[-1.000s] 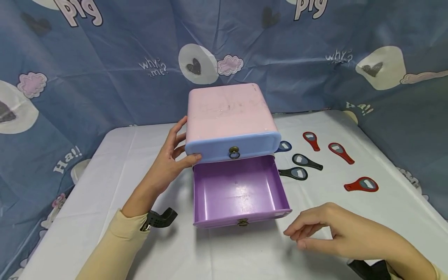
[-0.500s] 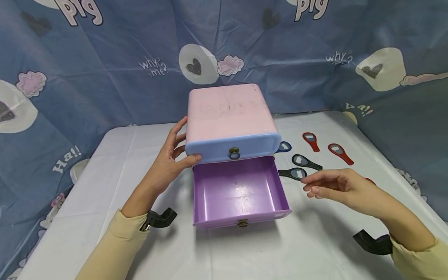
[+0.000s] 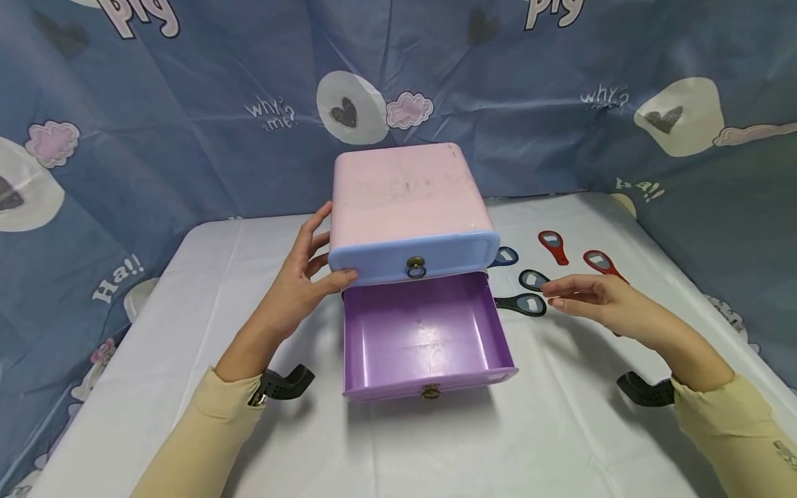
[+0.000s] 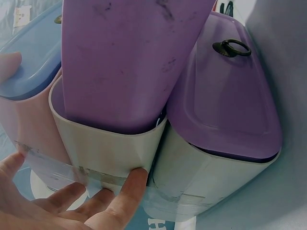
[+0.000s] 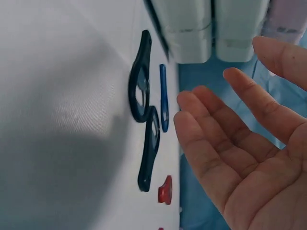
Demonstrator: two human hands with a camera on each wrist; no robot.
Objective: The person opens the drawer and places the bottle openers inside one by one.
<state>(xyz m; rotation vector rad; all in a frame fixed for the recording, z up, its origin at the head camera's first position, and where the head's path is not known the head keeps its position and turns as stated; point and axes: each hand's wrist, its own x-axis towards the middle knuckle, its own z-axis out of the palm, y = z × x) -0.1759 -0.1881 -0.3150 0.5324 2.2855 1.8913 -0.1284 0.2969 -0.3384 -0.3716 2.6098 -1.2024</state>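
Note:
A small drawer cabinet (image 3: 405,200) has a pink top, a blue upper drawer (image 3: 373,266) pushed in and a purple drawer (image 3: 398,332) pulled out below. That purple drawer has nothing in it. My left hand (image 3: 292,290) steadies the cabinet, its thumb (image 4: 10,64) on the blue front and straight fingers pressing the side. Fingers apart and holding nothing, my right hand (image 3: 598,304) hovers over two black paddle-shaped things with round glassy heads. It overlaps the handle of the farther black one (image 3: 531,279); the nearer black one (image 3: 529,304) lies left of the fingertips.
Similar paddle-shaped things lie to the right: a blue one (image 3: 506,256) partly behind the cabinet, a red one (image 3: 553,247) and another red one (image 3: 600,260). A lower purple drawer (image 4: 225,96) is pushed in. A patterned blue cloth (image 3: 249,159) hangs behind the white table (image 3: 436,449).
My right hand has moved away from the table's front, up beside the open drawer to the black paddle-shaped things. The left hand and the cabinet have stayed in place.

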